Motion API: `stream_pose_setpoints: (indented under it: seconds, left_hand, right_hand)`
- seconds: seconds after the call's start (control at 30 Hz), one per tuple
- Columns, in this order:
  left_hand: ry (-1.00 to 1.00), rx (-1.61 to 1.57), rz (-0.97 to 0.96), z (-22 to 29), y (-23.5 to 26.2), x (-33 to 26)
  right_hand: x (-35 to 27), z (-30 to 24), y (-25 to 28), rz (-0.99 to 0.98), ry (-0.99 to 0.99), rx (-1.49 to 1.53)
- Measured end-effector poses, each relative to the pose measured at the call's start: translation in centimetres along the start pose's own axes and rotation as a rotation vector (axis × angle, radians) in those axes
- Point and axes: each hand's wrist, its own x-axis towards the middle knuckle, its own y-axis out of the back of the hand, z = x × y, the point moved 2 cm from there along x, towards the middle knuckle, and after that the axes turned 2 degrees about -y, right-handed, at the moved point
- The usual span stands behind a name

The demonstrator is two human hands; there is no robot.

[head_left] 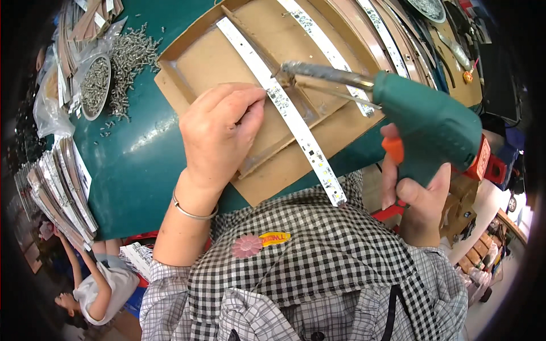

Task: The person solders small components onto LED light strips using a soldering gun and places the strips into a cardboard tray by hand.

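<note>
Green soldering gun [432, 122] gripped right; left hand [224, 128] apparently pins strip [284, 108].

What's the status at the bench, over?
Left hand pressing LED strip on cardboard jig. Right hand gripping green soldering gun, tip at strip. Nothing blocking.

Green worktable [142, 165], screw pile [131, 54] upper left, cardboard boxes [463, 219] on floor right

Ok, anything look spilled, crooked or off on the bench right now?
Yes: loose screws lie scattered over the green table beside the full bowl, some strays well apart from the pile. Also the white strip under the left hand overhangs the table's near edge. The right hand holds the soldering gun at the strip.
</note>
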Motion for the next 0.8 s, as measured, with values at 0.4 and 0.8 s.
stream_pose_setpoints:
  seconds: [0.4, 0.8]
  left_hand:
    - [0.026, 0.01, -0.032, 0.2, 0.3, 0.2]
    - [0.008, -0.032, -0.005, 0.0, 0.1, 0.0]
  right_hand:
    - [0.7, 0.0, 1.3, -0.066, 0.115, 0.03]
    - [0.0, 0.1, 1.0, -0.169, -0.038, 0.048]
